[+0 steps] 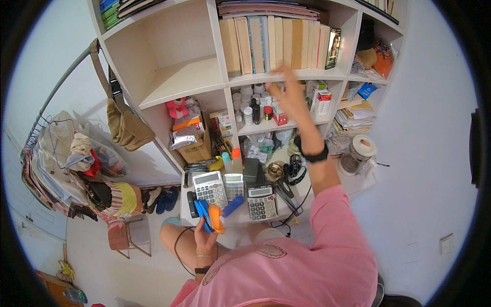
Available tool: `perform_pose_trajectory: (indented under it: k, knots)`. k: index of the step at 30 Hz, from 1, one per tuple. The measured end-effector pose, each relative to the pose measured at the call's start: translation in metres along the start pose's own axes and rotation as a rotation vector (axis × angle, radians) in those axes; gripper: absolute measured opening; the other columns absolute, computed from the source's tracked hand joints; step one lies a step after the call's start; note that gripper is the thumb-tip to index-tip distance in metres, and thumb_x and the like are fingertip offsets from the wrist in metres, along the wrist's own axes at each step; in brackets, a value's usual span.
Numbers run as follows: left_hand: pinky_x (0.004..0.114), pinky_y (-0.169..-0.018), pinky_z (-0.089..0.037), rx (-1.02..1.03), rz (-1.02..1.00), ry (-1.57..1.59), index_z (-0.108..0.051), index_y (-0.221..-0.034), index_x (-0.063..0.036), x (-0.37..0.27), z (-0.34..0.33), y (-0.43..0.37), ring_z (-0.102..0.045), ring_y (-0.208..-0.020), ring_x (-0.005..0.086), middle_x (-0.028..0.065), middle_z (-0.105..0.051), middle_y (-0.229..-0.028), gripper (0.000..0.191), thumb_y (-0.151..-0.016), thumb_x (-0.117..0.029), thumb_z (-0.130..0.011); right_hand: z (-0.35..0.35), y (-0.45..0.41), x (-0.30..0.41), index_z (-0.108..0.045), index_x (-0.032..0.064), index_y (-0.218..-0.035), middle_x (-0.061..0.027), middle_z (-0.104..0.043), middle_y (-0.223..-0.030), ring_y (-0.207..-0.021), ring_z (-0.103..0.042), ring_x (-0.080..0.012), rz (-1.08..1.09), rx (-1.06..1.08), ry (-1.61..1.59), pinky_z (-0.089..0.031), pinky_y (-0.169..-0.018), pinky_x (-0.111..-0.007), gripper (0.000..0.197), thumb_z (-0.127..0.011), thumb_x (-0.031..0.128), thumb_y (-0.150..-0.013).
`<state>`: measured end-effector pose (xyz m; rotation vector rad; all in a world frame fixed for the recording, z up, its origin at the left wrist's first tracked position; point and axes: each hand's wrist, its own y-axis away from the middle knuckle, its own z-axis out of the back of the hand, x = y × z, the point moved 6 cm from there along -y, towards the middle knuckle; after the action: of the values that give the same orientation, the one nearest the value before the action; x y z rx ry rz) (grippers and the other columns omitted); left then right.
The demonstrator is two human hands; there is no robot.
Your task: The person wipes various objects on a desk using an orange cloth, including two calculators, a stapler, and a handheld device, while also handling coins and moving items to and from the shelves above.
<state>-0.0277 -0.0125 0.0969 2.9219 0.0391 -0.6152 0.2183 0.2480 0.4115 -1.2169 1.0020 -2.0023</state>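
Note:
My left hand [206, 240] is closed around a blue plastic item [203, 214], perhaps a stapler, and an orange plastic item [216, 219] beside it. It is held low over the desk's front edge. My right hand [289, 94], blurred by motion, reaches up before the shelves with fingers apart and nothing visible in it. Behind it are white pill bottles [248, 116], a black bottle [256, 113] and a red-and-white box [280, 117]. Near my left hand lie a large white calculator [211, 188], a smaller one [234, 186], a black calculator [262, 203] and a blue cylindrical object [233, 206].
Upright books [284, 42] fill the shelf above. A glass coffee pot [356, 155] stands at the desk's right, below stacked papers [351, 122]. A black cable [297, 209] hangs over the front edge. Clothes [57, 153] hang at the left, near a small chair [121, 235].

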Motion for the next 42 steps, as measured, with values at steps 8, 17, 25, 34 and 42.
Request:
perform_pose_trajectory:
  k: [8, 17, 25, 34, 42]
  knots:
    - [0.044, -0.091, -0.043, 0.057, 0.019, -0.105, -0.042, -0.127, -0.0043, 0.009, -0.022, -0.011, -0.052, -0.111, 0.0277, 0.0117, -0.053, -0.123, 0.042, -0.092, -0.028, -0.045, -0.119, 0.213, 0.071, -0.047, 0.0038, -0.12, -0.0165, -0.052, -0.117, -0.105, -0.055, -0.0304, -0.191, 0.794, -0.239, -0.043, -0.087, -0.038, 0.041, -0.043, 0.035, -0.093]
    - [0.043, -0.089, -0.046, 0.012, 0.072, -0.079, -0.046, -0.124, -0.0038, 0.034, -0.024, -0.016, -0.054, -0.108, 0.0273, 0.0113, -0.054, -0.121, 0.043, -0.092, -0.033, -0.046, -0.167, 0.343, 0.043, -0.056, 0.0044, -0.097, -0.0016, -0.055, -0.077, -0.067, -0.054, -0.0104, -1.427, 0.159, -1.201, -0.045, -0.054, -0.022, 0.034, -0.056, 0.037, -0.088]
    - [0.04, -0.09, -0.046, -0.069, 0.176, -0.177, -0.037, -0.132, -0.0092, 0.04, -0.041, -0.021, -0.051, -0.111, 0.0244, 0.0106, -0.049, -0.125, 0.052, -0.093, -0.043, -0.041, -0.097, 0.244, 0.1, -0.054, 0.0039, -0.116, -0.0144, -0.05, -0.124, -0.119, -0.044, -0.0286, -0.123, 0.379, -0.445, -0.034, -0.099, -0.044, 0.034, -0.047, 0.025, -0.089]
    - [0.038, -0.089, -0.044, 0.009, 0.083, -0.626, -0.033, -0.134, -0.012, 0.059, -0.026, -0.026, -0.047, -0.115, 0.0192, 0.0052, -0.045, -0.127, 0.058, -0.09, -0.049, -0.044, -0.12, 0.253, 0.078, -0.052, 0.0041, -0.12, -0.0128, -0.036, -0.137, -0.125, -0.035, -0.0304, -0.074, 0.511, 0.273, -0.03, -0.102, -0.041, 0.038, -0.05, 0.022, -0.087]
    - [0.034, -0.083, -0.049, -0.059, 0.117, -0.443, -0.04, -0.126, -0.0071, 0.051, -0.049, -0.018, -0.057, -0.1, 0.0189, 0.0063, -0.055, -0.111, 0.047, -0.085, -0.016, -0.061, -0.135, 0.242, 0.065, -0.062, 0.0051, -0.098, -0.0163, -0.062, -0.1, -0.095, -0.059, -0.0318, -0.275, 0.818, -0.474, -0.046, -0.082, -0.038, 0.029, -0.052, 0.03, -0.087]
